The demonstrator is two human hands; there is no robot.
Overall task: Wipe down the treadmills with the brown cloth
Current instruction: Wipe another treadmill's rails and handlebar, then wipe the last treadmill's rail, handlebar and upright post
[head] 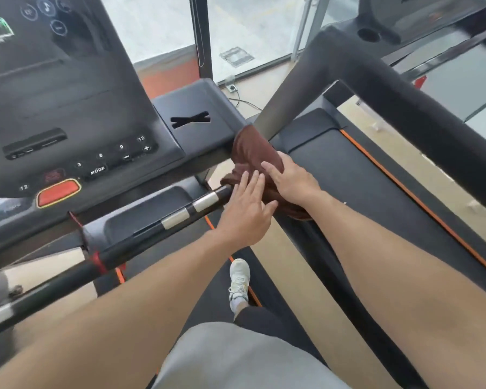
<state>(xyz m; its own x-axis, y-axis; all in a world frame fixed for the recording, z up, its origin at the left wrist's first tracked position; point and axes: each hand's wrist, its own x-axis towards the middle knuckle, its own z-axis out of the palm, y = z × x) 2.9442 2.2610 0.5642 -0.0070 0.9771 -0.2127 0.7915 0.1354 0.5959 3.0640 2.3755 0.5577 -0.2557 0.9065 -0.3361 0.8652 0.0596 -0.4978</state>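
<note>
Bright window daylight; soft blur; fisheye edges

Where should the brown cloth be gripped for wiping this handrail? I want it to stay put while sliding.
Grip the brown cloth where it bunches over the handrail end, coming from above and the right as the right hand does. It drapes over the bar there, so curled fingers probably clamp it best. The left hand lies flat beside it.
</note>
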